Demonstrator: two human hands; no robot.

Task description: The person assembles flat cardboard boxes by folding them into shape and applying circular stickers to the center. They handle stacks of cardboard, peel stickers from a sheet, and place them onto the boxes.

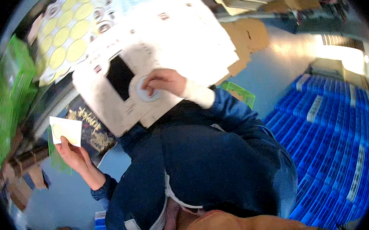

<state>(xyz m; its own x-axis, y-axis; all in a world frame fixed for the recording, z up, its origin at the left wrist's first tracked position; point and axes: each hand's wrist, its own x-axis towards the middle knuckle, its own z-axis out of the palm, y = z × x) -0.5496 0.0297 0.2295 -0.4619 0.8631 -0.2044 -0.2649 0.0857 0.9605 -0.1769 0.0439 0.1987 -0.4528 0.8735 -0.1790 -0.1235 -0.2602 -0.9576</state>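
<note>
Around the work we see green baskets (12, 97) stacked at the far left, and beside them a sheet of pale yellow discs (61, 37). White flat sheets (191, 33) spread across the top of the table, with brown cardboard (249, 35) jutting out past their right edge. Rows of blue packages (323, 148) fill the right side, and a small green crate (245, 91) shows just beyond our right sleeve. Nearest us lies a white board (92, 93) with a dark rectangle (121, 76) in it; a dark panel with gold markings (89, 128) sits to its left.

Our right hand (165, 81) reaches in over the board, fingers bent downward onto a pale round patch (142, 94) beside the rectangle, and hides part of it. We cannot tell whether those fingers grasp anything or only press.

Our left hand (72, 155) is raised left of the panel, well apart from the right, pinching a white square card (75, 127) at its lower edge, thumb on top. The card is tilted, and a pale yellow circle shows on its face.
</note>
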